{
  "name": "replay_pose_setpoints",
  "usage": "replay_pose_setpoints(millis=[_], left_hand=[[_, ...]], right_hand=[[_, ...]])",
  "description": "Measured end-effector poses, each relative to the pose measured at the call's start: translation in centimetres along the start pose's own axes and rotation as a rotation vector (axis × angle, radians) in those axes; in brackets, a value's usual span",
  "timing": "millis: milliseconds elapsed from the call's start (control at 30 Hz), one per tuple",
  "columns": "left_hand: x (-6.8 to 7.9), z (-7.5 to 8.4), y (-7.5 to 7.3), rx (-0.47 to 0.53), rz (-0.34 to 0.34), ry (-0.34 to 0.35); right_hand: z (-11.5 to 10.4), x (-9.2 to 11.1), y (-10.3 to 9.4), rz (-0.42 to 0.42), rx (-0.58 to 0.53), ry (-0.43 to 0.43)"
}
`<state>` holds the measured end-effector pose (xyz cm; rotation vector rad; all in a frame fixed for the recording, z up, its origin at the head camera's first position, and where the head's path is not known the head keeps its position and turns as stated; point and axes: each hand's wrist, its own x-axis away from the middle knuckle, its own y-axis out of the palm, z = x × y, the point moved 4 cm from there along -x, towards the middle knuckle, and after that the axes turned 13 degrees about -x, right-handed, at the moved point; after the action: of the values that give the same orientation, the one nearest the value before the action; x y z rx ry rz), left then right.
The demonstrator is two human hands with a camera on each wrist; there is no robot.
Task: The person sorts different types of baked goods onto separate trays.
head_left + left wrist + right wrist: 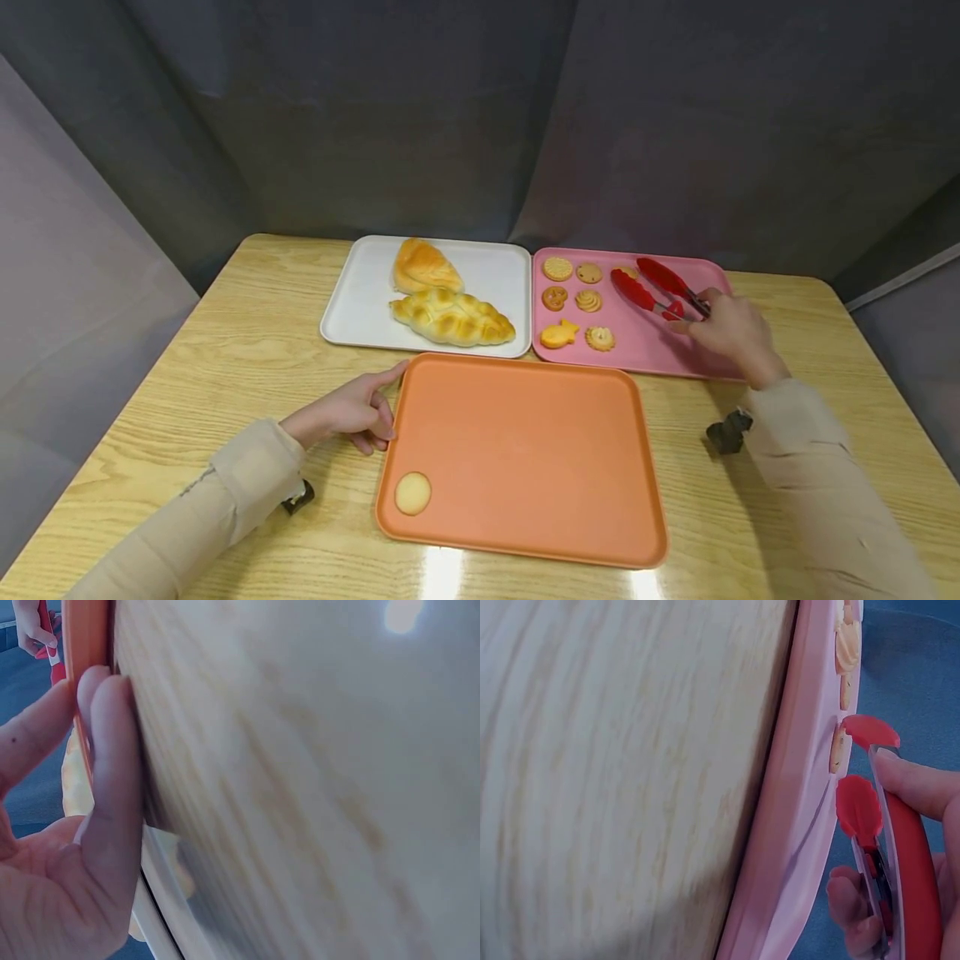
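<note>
My right hand (735,329) grips a pair of red-tipped tongs (660,287) over the pink tray (675,350). In the right wrist view, the tongs' red heads (859,806) stand apart beside a cookie (838,750) on that tray. My left hand (360,410) is at the left rim of the orange tray (525,450), its fingertips touching the edge. The left wrist view shows two fingers (112,750) against the tray's side and another digit at the rim. One round pale cookie (412,493) lies in the orange tray's near left corner.
Behind the orange tray, a white tray (360,312) holds a braided loaf (453,318) and a rounded bread piece (426,265). Several cookies, including a pretzel-shaped one (554,298) and a fish-shaped one (558,335), fill the pink tray's left half. Dark curtain (420,125) hangs behind the table.
</note>
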<state>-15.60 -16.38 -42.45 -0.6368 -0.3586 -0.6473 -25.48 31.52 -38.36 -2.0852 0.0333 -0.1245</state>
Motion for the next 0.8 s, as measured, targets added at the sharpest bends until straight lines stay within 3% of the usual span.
replay_pose_setpoints(millis=[167, 700, 800], left_hand=[[0.0, -0.1, 0.1, 0.004, -0.006, 0.007], [0.0, -0.1, 0.1, 0.011, -0.005, -0.006], [0.0, 0.0, 0.0, 0.008, -0.003, -0.008]], right_hand=[[0.5, 0.3, 0.1, 0.007, -0.007, 0.042], [-0.8, 3.2, -0.4, -0.01, -0.02, -0.004], [-1.3, 4.0, -0.7, -0.008, -0.016, -0.046]])
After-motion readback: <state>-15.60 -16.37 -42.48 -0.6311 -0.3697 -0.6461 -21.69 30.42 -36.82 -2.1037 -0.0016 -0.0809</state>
